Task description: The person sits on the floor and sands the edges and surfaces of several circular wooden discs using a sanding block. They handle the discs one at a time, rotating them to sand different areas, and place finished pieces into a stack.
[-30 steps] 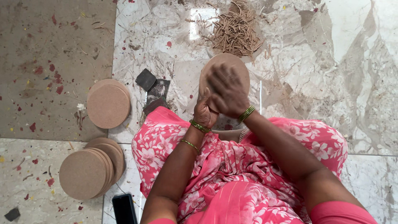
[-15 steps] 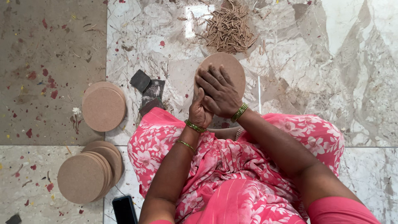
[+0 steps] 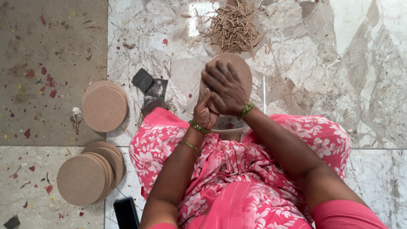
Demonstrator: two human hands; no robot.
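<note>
Holding a round brown disc point(image 3: 237, 70) upright over the lap, left hand point(image 3: 204, 113) clamped on its lower edge, right hand point(image 3: 224, 88) pressed flat across the face. Best to keep that bottom grip firm, palm pressure even, well above the marble floor point(image 3: 339, 63).

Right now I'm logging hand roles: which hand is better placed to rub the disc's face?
Right hand: it lies flat across the round disc, while the left hand grips the disc's lower edge.

home floor workspace | marble tiles point(image 3: 360, 63) | stacked brown discs point(image 3: 104, 106) | pile of sticks point(image 3: 233, 27)
</note>
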